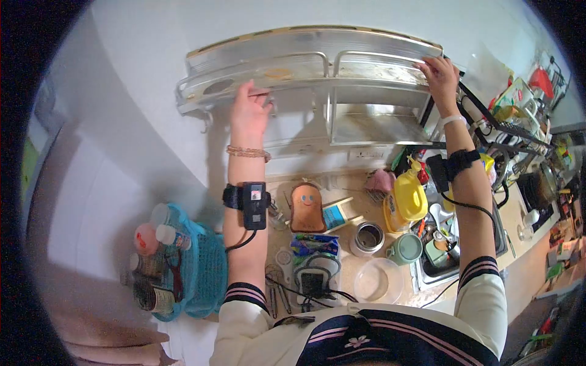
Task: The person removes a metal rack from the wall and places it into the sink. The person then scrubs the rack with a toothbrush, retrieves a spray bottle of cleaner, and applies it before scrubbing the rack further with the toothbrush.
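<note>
A long metal wall shelf (299,72) with a front rail spans the upper view. My left hand (251,113) is at its front edge, left of the middle, fingers curled against the edge; part of the grip is hidden. My right hand (442,79) grips the right end, its fingertips over the rail. Below the right half hangs an open metal compartment (379,125). Stains mark the shelf's floor. Each of my forearms carries a strapped-on device with a cable.
On the counter below are a toast-shaped board (308,207), a yellow bottle (405,201), an open steel canister (367,238) and a clear bowl (378,280). A filled sink (439,244) lies right, a blue basket (201,262) left. A black rack (497,122) stands beside the shelf.
</note>
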Demonstrator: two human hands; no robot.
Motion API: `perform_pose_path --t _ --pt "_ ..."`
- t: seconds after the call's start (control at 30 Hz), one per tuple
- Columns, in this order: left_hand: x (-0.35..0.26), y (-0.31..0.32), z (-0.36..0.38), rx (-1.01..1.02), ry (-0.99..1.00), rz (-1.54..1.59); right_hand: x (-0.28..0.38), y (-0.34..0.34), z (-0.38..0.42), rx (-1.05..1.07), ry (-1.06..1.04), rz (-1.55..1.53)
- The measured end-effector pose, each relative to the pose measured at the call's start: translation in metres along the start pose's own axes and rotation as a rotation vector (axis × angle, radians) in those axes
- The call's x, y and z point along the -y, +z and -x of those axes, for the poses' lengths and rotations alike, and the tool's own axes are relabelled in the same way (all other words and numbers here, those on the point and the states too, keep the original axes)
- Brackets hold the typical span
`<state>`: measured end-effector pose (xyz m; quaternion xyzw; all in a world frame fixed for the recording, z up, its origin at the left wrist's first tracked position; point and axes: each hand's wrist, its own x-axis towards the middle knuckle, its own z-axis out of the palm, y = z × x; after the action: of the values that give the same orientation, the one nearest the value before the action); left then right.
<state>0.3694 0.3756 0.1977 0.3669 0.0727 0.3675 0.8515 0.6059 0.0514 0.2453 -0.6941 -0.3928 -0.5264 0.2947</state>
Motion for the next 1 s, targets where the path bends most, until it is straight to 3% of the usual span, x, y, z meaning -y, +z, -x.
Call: perform_pose_path --t 0.2,0.23,0.3,0.37,0.63,0.77,0.87,0.9,1.0 --pt "-0.031 0.022 0.009 0.090 0.104 0.001 0.010 -0.031 -0.035 -0.128 -0.109 0.158" --pt "-0.037 0.029 0.013 0.125 0.116 -0.010 0.011 -0.037 -0.037 -0.119 -0.060 0.071" --pt "-0.051 0.058 0.032 -0.043 0.172 -0.011 0.013 -0.050 -0.040 -0.149 -0.026 -0.046" --pt "-0.062 0.068 0.043 -0.005 0.205 -0.043 0.020 -0.060 -0.041 -0.214 -0.059 -0.121" --pt "-0.101 0.088 0.091 0.055 0.314 -0.075 0.050 -0.109 -0.031 -0.222 0.132 -0.240" --pt "-0.114 0.094 0.113 0.132 0.314 -0.068 0.054 -0.124 -0.024 -0.312 0.079 -0.265" --pt "-0.121 0.094 0.125 0.172 0.304 -0.040 0.074 -0.149 -0.023 -0.283 0.161 -0.381" --pt "-0.121 0.095 0.130 0.173 0.315 -0.030 0.068 -0.156 -0.024 -0.318 0.077 -0.137" --pt "-0.122 0.097 0.139 0.174 0.321 -0.012 0.068 -0.175 -0.022 -0.327 0.037 -0.102"
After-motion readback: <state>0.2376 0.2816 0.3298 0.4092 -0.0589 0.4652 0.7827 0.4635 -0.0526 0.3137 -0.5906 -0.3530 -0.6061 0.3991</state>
